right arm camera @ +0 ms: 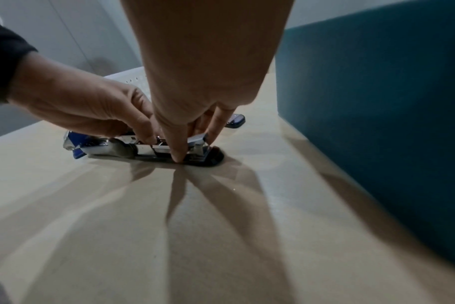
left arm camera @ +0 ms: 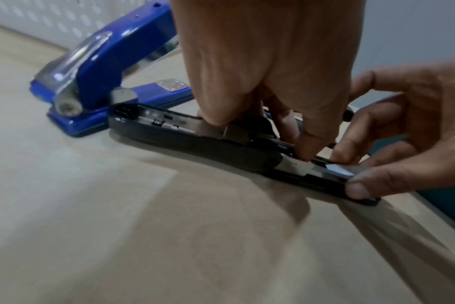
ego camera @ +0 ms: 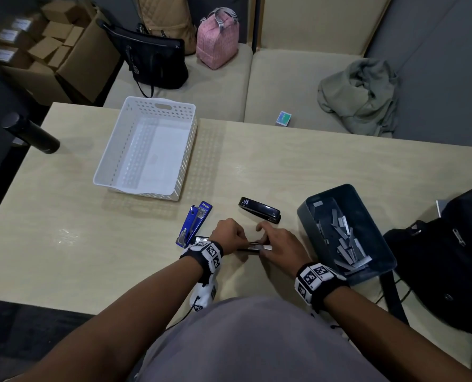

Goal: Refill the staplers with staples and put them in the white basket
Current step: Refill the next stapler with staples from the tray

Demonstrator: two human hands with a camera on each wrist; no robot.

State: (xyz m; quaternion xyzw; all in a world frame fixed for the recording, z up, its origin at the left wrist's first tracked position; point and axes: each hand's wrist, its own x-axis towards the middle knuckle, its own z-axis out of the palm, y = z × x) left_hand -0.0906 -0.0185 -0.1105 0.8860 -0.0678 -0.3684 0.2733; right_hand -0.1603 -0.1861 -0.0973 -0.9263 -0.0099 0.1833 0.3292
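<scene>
An opened black stapler (ego camera: 250, 247) (left arm camera: 185, 133) (right arm camera: 146, 148) lies flat near the table's front edge. My left hand (ego camera: 241, 239) (left arm camera: 257, 135) (right arm camera: 148, 139) pinches its metal track near the hinge. At the track's front end my right hand (ego camera: 265, 244) (left arm camera: 351, 172) (right arm camera: 192, 148) pinches a staple strip (ego camera: 266, 247) (left arm camera: 338, 169) between thumb and fingers. A blue stapler (ego camera: 194, 223) (left arm camera: 112, 61) lies open just left of it. A second black stapler (ego camera: 259, 209) (right arm camera: 235, 121) lies closed behind the hands. Nothing lies in the white basket (ego camera: 144, 193) at the back left.
A dark bin (ego camera: 372, 274) (right arm camera: 377, 102) with several staple strips stands right of my right hand. A black backpack (ego camera: 449, 257) hangs over the table's right edge. A black bottle (ego camera: 31, 132) lies at the far left corner. Bags and a jacket sit on the sofa behind.
</scene>
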